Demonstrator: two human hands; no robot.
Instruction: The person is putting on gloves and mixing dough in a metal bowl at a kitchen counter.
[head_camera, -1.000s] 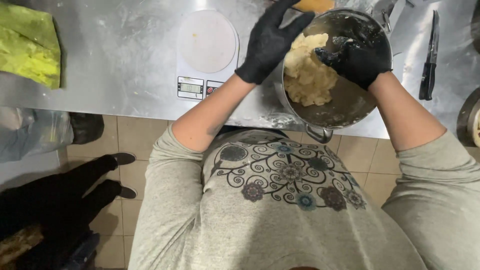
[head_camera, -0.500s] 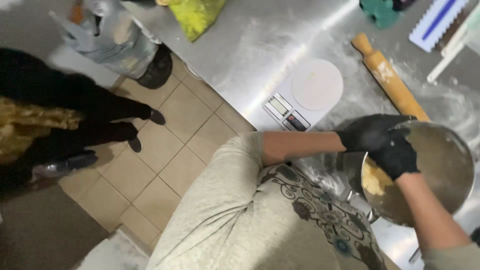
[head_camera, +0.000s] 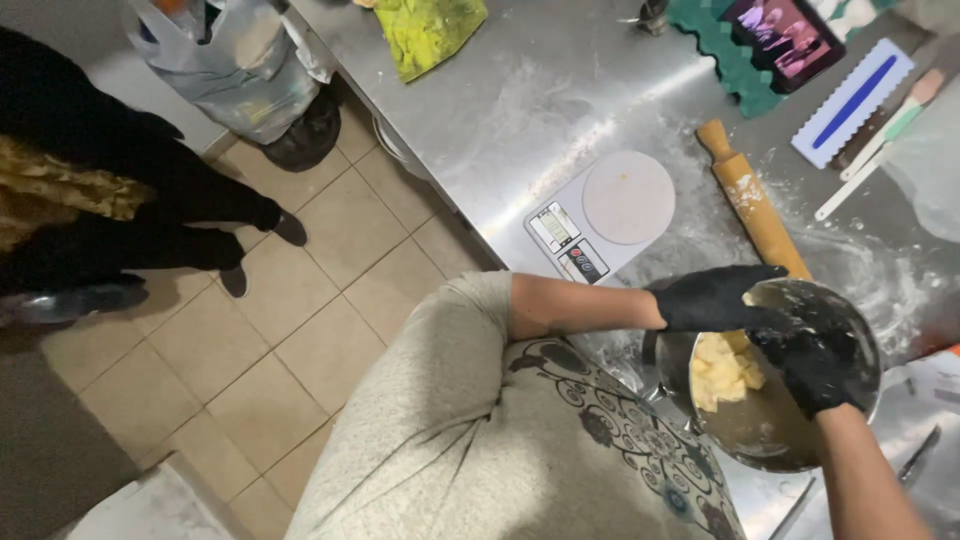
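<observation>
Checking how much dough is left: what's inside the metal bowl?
The metal bowl holds pale yellow dough; the gloved right hand covers part of it.

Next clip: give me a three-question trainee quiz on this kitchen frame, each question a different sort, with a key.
1. True or false: both gloved hands, left hand and right hand, are at the metal bowl.
2. Multiple choice: what lies beside the kitchen scale on the floured counter? A) whisk B) wooden rolling pin C) frying pan
3. Fill in: the dough in the bowl is pale ____.

Key: 1 true; 2 B; 3 yellow.
</observation>
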